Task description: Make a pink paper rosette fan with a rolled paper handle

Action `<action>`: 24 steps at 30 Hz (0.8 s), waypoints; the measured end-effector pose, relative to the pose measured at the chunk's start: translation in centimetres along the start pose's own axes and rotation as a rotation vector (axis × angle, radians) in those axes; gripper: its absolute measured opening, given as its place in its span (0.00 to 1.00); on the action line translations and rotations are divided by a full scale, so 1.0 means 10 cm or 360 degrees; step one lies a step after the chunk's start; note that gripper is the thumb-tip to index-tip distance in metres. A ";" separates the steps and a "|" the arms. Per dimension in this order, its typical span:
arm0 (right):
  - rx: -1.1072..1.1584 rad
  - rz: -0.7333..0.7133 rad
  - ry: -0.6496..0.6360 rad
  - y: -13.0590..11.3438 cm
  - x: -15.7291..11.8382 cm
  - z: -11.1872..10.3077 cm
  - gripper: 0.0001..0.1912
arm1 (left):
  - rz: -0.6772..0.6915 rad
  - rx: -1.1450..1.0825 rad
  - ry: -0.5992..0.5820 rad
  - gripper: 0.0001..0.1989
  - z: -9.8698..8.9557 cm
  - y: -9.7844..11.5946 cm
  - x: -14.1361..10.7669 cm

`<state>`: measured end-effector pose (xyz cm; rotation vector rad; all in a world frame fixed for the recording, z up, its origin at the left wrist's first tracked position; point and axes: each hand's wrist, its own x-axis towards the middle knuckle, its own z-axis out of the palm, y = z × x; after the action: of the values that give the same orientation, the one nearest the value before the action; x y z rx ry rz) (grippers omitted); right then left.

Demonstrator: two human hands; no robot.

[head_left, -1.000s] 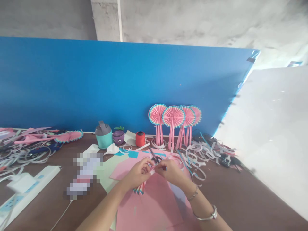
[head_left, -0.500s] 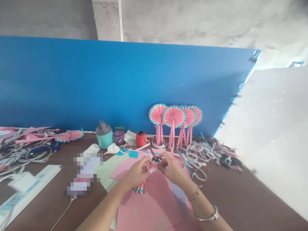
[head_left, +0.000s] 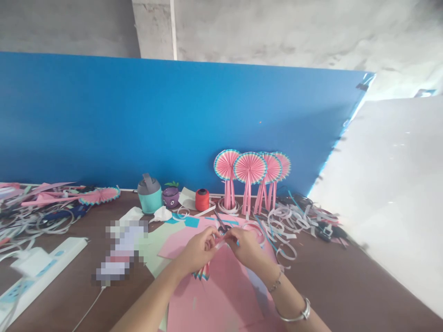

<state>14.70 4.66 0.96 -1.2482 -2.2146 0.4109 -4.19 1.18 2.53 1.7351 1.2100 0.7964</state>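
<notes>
My left hand [head_left: 200, 249] is closed around pleated paper [head_left: 201, 273]; its pink folds with blue and white edges fan out below the palm. The fingers of my right hand [head_left: 242, 244] pinch a thin pale strip [head_left: 220, 241] that lies between the two hands, its far end hidden by my fingers. Just beyond the fingertips lie scissors [head_left: 223, 226], with blades pointing away. Under both hands are pink paper sheets [head_left: 214, 299], over a pale green sheet [head_left: 155, 244] on the left.
Several finished round pink paper fans [head_left: 250, 168] stand against the blue partition [head_left: 173, 115]. A red thread spool [head_left: 202, 200], a purple pot [head_left: 170, 197] and a teal bottle [head_left: 150, 198] line the back. Curled white strips [head_left: 284, 221] lie right; a power strip [head_left: 44, 276] lies left.
My right hand has turned slightly and its fingertips have come closer to my left hand, along the pale strip. My left hand stays nearly in place with the pleated paper.
</notes>
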 end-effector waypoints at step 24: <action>0.0451 0.0186 -0.0149 0.12 0.05 -0.01 0.07 | -0.0042 -0.0052 -0.0059 0.19 -0.03 -0.07 0.01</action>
<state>15.36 5.72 0.66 -1.2274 -2.0750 0.8141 -4.72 1.44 2.04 1.6966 1.1864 0.7609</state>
